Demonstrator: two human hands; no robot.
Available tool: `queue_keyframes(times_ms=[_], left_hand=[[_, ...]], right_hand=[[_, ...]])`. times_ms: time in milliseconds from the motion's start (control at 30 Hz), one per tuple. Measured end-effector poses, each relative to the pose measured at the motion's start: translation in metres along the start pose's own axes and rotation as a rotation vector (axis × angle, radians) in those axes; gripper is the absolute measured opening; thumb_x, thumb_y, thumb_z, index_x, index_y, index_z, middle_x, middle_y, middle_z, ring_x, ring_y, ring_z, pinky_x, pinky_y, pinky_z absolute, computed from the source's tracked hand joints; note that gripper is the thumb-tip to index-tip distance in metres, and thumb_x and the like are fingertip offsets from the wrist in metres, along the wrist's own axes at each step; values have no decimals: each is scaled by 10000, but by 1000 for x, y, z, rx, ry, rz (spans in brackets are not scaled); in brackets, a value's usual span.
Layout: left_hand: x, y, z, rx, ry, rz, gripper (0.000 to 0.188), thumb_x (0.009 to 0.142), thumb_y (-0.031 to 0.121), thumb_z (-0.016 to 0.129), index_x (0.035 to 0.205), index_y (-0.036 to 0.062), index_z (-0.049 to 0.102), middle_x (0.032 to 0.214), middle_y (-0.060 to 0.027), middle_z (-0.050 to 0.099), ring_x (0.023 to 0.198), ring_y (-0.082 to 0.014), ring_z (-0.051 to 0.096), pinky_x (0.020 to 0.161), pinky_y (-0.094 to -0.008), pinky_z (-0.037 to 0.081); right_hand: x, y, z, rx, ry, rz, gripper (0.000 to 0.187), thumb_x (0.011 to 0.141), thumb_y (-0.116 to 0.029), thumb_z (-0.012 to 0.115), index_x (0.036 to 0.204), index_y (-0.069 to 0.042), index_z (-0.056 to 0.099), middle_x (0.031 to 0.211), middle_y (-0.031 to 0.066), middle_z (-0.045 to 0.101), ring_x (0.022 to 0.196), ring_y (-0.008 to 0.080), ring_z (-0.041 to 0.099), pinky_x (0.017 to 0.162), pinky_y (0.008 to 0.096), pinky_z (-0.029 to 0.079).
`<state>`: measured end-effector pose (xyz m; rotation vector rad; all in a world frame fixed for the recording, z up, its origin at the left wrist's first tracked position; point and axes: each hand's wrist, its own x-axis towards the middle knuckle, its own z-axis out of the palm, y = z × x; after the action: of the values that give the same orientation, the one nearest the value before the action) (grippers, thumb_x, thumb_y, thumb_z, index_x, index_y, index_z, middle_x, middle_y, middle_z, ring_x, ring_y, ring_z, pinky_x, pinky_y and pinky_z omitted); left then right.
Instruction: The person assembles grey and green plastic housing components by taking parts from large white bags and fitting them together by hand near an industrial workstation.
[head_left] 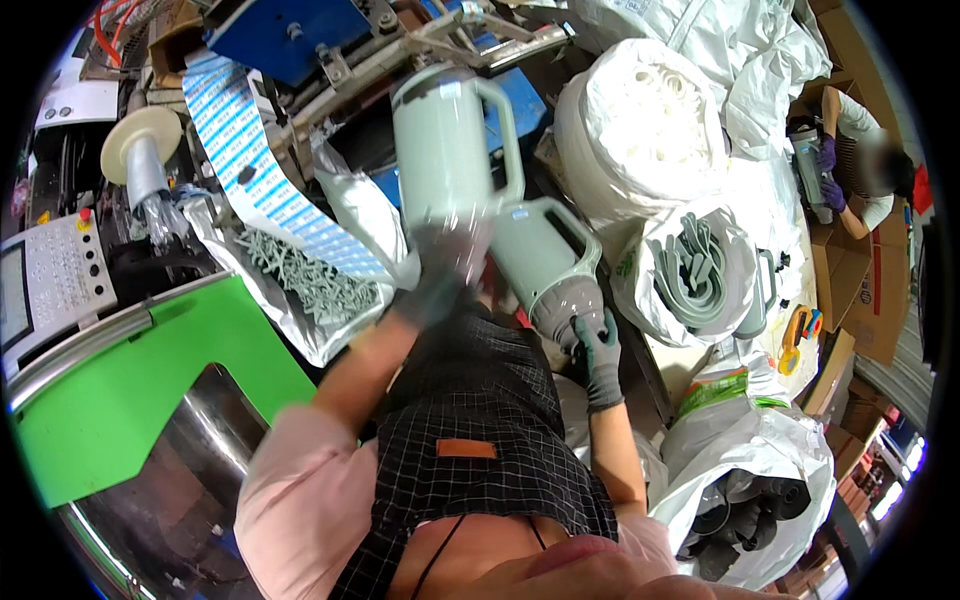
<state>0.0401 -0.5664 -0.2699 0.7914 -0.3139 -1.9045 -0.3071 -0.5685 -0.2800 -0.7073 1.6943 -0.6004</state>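
Observation:
My left hand (440, 298), in a dark glove and blurred, closes on the narrow greyish end of a pale green handled tumbler (440, 150). The tumbler's wide end points away from me, its handle to the right. To the right, my right hand (597, 345), in a grey-green glove, grips the tapered grey end of a second pale green handled tumbler (540, 250). This one tilts to the upper left, and its wide end is beside the first tumbler. A clear film seems to cover both narrow ends.
Left are a bag of small grey-green parts (310, 285), a blue-and-white strip (240, 150), a control panel (55, 285) and a green machine cover (180, 385). Right are a sack of white rings (660, 95), bagged handle-shaped parts (695, 270), bagged dark parts (745, 510) and a purple-gloved person (860, 165).

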Motion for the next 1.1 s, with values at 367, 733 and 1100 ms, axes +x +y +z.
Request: queue_keyframes(times_ms=[367,733,1100], left_hand=[[-238,-26,-110,1823,101,-149,504,900,276,635,1344,66,524,1352,-115,573,1270,-265,529,1078,-367,421],[-192,23,-4,1491,798,-181,951,636,399,869,1366,-36,443,1224,-204,604,1137,-373,604,930,-423,503],[-17,74,128,1131,275,351,401,800,92,691,1183,8,609,1172,-155,579,1069,-350,529,941,-408,444]], right_hand=[[93,-181,249,681,-769,87,605,945,-359,616,1454,-130,382,1353,138,529,1136,295,589,812,369,574],[184,-170,341,286,-443,-133,699,867,-482,676,1381,-64,452,1212,110,578,1079,274,559,927,424,488],[-84,-180,97,-717,-144,-1167,1062,498,-526,881,1374,-91,467,1310,135,546,1291,381,455,1092,553,360]])
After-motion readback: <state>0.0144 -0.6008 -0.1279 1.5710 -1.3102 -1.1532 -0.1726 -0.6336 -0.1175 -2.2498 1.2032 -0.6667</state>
